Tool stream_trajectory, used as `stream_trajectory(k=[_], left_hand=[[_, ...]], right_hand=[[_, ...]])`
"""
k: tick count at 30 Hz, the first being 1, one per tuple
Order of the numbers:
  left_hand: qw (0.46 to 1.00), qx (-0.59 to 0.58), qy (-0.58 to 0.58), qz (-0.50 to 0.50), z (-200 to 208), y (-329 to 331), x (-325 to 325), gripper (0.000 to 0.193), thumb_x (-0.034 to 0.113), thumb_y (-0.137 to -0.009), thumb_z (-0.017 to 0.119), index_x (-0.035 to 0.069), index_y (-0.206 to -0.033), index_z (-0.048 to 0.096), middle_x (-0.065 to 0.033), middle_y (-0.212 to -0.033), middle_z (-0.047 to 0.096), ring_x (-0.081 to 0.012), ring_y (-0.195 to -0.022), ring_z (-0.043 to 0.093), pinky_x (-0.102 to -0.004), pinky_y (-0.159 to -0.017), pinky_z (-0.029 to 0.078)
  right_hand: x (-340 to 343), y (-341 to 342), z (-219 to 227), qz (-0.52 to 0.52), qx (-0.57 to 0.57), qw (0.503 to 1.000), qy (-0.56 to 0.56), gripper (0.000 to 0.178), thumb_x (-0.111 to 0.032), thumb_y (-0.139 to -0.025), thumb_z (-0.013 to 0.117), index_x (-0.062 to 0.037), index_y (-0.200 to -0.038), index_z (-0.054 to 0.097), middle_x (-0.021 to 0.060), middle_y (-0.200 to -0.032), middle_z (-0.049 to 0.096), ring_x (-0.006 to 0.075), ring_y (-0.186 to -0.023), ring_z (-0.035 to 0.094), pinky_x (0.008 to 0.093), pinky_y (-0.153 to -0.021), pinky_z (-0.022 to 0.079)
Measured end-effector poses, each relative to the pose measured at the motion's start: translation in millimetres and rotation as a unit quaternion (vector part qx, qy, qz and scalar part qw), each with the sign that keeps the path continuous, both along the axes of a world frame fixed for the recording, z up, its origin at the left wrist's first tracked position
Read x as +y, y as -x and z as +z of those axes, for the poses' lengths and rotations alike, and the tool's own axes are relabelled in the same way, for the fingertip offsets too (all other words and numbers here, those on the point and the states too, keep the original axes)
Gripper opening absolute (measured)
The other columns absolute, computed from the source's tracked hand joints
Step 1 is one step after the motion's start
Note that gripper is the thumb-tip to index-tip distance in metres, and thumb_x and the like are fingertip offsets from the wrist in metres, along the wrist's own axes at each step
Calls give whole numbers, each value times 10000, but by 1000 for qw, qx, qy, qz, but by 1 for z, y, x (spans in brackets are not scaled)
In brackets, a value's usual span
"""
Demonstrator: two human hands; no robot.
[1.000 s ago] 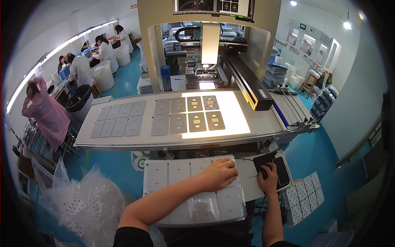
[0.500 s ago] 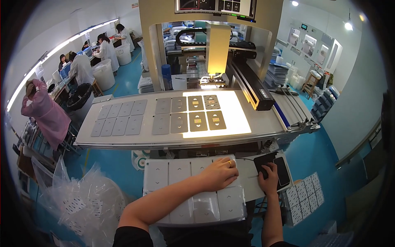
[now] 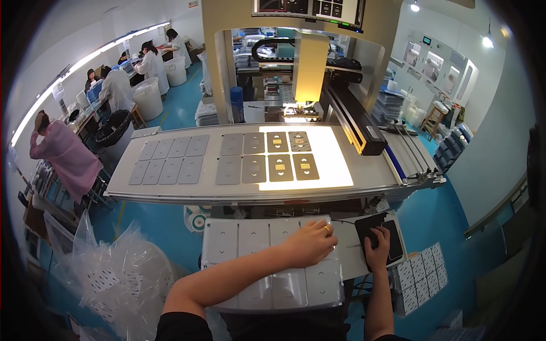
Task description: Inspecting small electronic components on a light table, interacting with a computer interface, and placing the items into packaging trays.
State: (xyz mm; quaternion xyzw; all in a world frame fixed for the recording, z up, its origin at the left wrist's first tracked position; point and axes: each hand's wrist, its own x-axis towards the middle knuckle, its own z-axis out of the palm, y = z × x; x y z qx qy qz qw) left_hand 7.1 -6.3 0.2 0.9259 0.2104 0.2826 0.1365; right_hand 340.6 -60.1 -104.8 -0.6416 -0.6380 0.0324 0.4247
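My left hand [image 3: 310,243] lies across a stack of grey panel sheets [image 3: 250,238] covered in clear plastic. Its fingers are curled in near the stack's upper right corner, and what they hold, if anything, is hidden. On the small side table to the right, my right hand [image 3: 377,248] rests with bent fingers over a black pad [image 3: 364,228]; the thing under the palm cannot be made out. A dark phone-like slab [image 3: 392,241] lies right beside that hand. Beyond both hands, a long machine bed [image 3: 227,192] carries grey rounded panels [image 3: 230,169], several under bright light.
A yellow-lit machine head [image 3: 310,68] hangs over the bed, with a black rail [image 3: 355,122] to its right. Crumpled clear plastic bags [image 3: 122,278] fill the lower left. Patterned sheets [image 3: 421,278] stand low at right. A person in pink [image 3: 71,156] sits at far left.
The whole scene has shifted slightly to the right in the picture. Both hands keep nearly the same places, the left on the stack and the right on the pad.
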Motion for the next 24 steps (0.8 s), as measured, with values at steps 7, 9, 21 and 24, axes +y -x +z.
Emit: stream_trajectory(k=[7, 9, 21, 24], left_hand=[[969, 190, -148, 53, 11, -33, -26, 156, 175, -932, 695, 55, -1022, 736, -106, -1131, 711, -273, -1089, 663, -423, -882, 538], [959, 235, -152, 54, 12, -48, -23, 157, 175, -913, 706, 54, -1010, 736, -98, -1121, 719, -268, -1081, 672, -421, -863, 551], [955, 214, 140, -148, 7, -72, 38, 446, 405, -1089, 618, -15, -1069, 766, -237, -1001, 784, -448, -1043, 758, -556, -942, 599], [958, 202, 154, -133, 3, -70, 38, 456, 404, -1086, 592, -12, -1035, 773, -238, -996, 786, -460, -1039, 753, -563, -937, 602]], right_hand=[[37, 38, 79, 98, -58, 988, -103, 182, 9, -966, 701, 19, -1147, 704, 184, -1184, 694, 389, -1103, 686, 454, -996, 550], [60, 59, 114, 125, -57, 981, -140, 181, 18, -962, 699, 16, -1142, 707, 180, -1185, 695, 379, -1079, 691, 446, -981, 556], [347, 155, 190, 173, 168, 970, -33, 266, -83, -1078, 629, -8, -1327, 684, 99, -1146, 764, 187, -996, 744, 346, -821, 602], [423, 152, 176, 131, 309, 940, 59, 272, -40, -1006, 613, 21, -1253, 711, 119, -1040, 775, 189, -884, 757, 325, -738, 601]])
